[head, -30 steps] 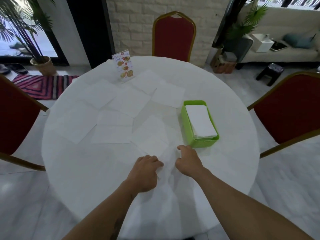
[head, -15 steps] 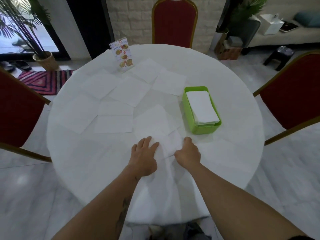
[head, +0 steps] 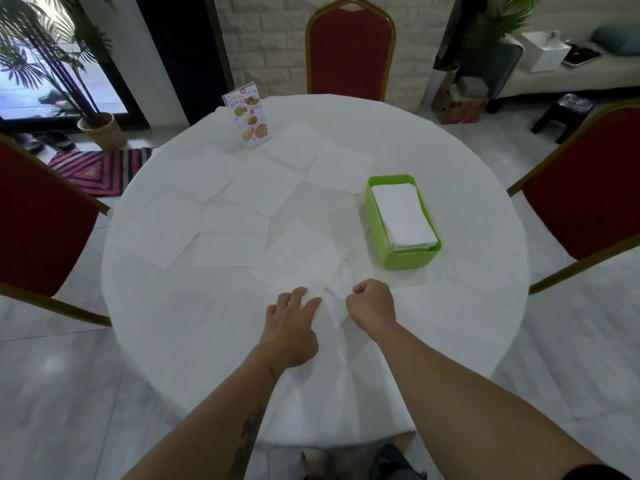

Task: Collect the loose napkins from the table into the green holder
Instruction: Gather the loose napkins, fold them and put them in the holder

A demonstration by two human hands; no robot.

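Observation:
A green holder with a stack of white napkins inside stands on the right of the round white table. Several loose white napkins lie spread over the table's left and middle. The nearest napkin lies just beyond my hands, its near corner crumpled between them. My left hand rests flat on that napkin's near edge, fingers spread. My right hand is closed in a fist pinching the crumpled corner, a little short of the holder's near end.
A menu card stand rises at the table's far left. Red chairs stand at the far side, left and right. A potted plant and striped rug sit on the floor at left.
My left hand has opened from a fist and laid its fingers onto the nearest napkin. My right hand stayed closed on the crumpled corner. The camera tilted down.

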